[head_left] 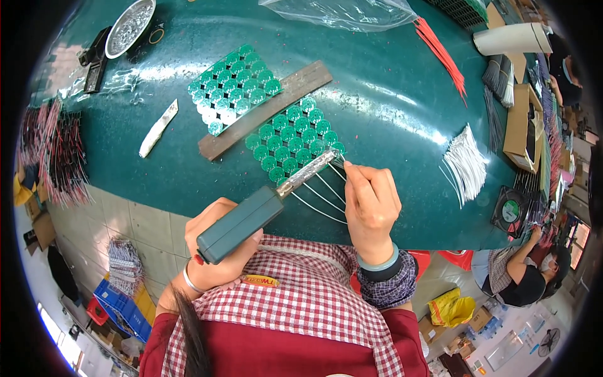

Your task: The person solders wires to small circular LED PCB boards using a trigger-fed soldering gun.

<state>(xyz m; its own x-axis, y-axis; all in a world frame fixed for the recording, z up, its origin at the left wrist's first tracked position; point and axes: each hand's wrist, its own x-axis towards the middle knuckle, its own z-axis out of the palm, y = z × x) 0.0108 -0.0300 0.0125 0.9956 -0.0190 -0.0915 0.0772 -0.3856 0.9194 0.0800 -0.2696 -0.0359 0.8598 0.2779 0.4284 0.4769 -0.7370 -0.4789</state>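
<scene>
My left hand (223, 269) is wrapped round the dark green body of a soldering gun (242, 226). Its metal barrel reaches up to the right, and the tip meets the right edge of a panel of round green circuit boards (289, 139). Beside that tip, my right hand (374, 204) pinches a thin white wire at the panel's edge. Several white wires (319, 202) curve from the panel's lower right side toward this hand. A flat bar (267, 108) lies slantwise along the panel's upper left side. Past the bar rests a second panel of round green boards (229, 88).
White wires (466, 164) lie bundled on the green table (402, 119) at right, red wires (443, 60) farther back. A metal dish (130, 28) stands far left; a whitish strip (159, 129) lies nearer. Red-black wires (53, 151) hang over the left edge. A co-worker (534, 270) sits at right.
</scene>
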